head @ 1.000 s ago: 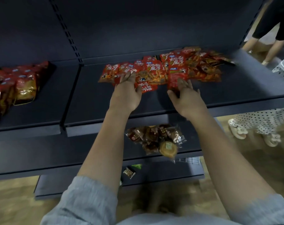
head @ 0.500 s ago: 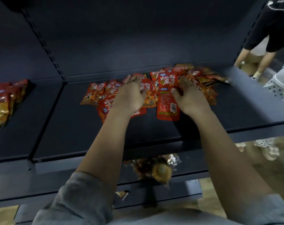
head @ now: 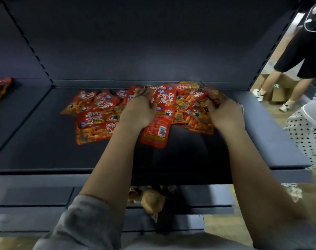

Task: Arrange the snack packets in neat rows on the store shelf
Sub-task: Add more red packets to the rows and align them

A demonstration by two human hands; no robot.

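On the dark blue store shelf [head: 45,150], toward its far edge, lies a loose heap of red snack packets [head: 187,109], overlapping and pointing in different directions rather than in rows. Left of the heap, several more red packets [head: 92,105] are spread flat, the nearest of them [head: 94,127] lying crosswise with its printed front up. One long packet [head: 159,123] sticks out toward the near side from the middle of the heap, its back with a barcode facing up.

Both arms reach in from the near side. The left hand [head: 141,110] lies on the heap just left of the long packet, its fingers curled down over the packets' far ends and its thumb against the long packet's edge. The right hand [head: 224,112] sits at the right end of the heap, fingers curled around a bunch of packets there. Grey sleeves [head: 85,222] cover the upper forearms.

At the far left, on the neighbouring shelf section, another red packet [head: 0,89] shows. Below, on a lower shelf [head: 36,197], brownish clear-wrapped snacks [head: 150,197] peek out between the arms. To the right, past the shelf's end, a person in black shorts [head: 301,56] stands beside cardboard boxes [head: 278,92], and a polka-dot garment [head: 308,134] is nearer.
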